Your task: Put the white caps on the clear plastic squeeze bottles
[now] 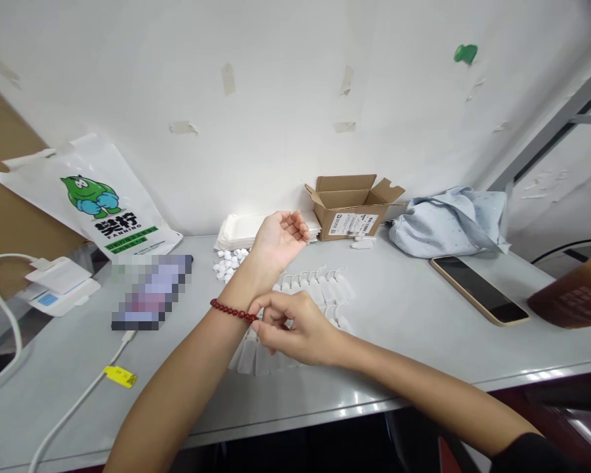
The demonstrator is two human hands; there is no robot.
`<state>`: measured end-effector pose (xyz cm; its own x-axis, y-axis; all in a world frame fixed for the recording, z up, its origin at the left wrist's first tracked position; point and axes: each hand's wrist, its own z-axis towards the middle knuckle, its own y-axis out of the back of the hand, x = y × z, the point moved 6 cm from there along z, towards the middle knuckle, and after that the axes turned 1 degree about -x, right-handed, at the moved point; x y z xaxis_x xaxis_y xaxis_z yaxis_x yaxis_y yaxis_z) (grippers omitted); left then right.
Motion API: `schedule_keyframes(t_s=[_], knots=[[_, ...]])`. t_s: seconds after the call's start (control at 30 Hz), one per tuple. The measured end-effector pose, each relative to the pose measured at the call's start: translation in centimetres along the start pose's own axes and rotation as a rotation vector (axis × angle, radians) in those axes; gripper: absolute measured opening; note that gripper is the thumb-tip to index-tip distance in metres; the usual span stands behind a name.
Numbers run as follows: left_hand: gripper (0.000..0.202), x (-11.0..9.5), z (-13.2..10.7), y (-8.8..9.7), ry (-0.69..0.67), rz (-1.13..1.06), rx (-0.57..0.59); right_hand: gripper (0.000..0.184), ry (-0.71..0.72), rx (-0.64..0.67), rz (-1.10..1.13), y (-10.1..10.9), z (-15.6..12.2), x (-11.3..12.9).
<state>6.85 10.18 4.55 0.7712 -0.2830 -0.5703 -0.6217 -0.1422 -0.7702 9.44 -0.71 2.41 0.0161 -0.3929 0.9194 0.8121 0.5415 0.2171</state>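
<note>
My left hand point(279, 238) is raised palm up over the grey table point(404, 315), fingers loosely curled and holding nothing. A red bead bracelet point(232, 311) circles my left wrist. My right hand point(295, 328) reaches across and pinches the bracelet at the wrist with thumb and fingertips. Beneath both hands lie rows of small white plastic pieces point(320, 282). A heap of small white caps point(229, 263) sits just left of my left hand.
An open cardboard box point(352, 205) stands at the wall, with a stack of white trays point(236, 230) beside it. A phone point(479, 290) and pale blue cloth point(448, 223) lie at the right, a printed bag point(103, 203) and charger cable point(79, 401) at the left.
</note>
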Motion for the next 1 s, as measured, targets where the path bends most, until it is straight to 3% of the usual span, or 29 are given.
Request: schedule_keyframes(t_s=[0.1,0.4,0.5,0.63,0.73,0.8,0.93,1.0], knots=[[0.013,0.0,0.1,0.1,-0.001,0.001,0.001,0.008,-0.199,0.092,0.29,-0.2,0.1,-0.7],[0.012,0.1,0.4,0.3,-0.003,0.014,-0.009,0.006,-0.369,0.171,0.633,-0.3,0.4,-1.4],[0.013,0.2,0.5,0.4,-0.014,0.038,-0.006,0.01,-0.372,0.223,0.662,-0.5,0.3,-1.5],[0.011,-0.6,1.1,0.7,-0.047,0.116,0.03,0.024,-0.346,0.262,0.514,0.6,0.2,-0.9],[0.008,-2.8,2.0,1.6,-0.145,0.533,0.061,0.031,-0.289,0.152,0.289,4.0,0.5,-0.5],[0.016,-4.8,2.5,2.3,-0.331,1.114,0.033,0.029,-0.22,-0.004,0.046,7.8,0.7,-0.8],[0.005,-6.5,3.8,5.0,-0.363,1.487,-0.027,0.021,-0.191,-0.338,-0.835,16.7,-0.2,-3.0],[0.003,-6.1,4.2,5.9,-0.325,1.646,-0.006,0.023,-0.297,-0.393,-1.176,20.3,-1.0,-4.8]])
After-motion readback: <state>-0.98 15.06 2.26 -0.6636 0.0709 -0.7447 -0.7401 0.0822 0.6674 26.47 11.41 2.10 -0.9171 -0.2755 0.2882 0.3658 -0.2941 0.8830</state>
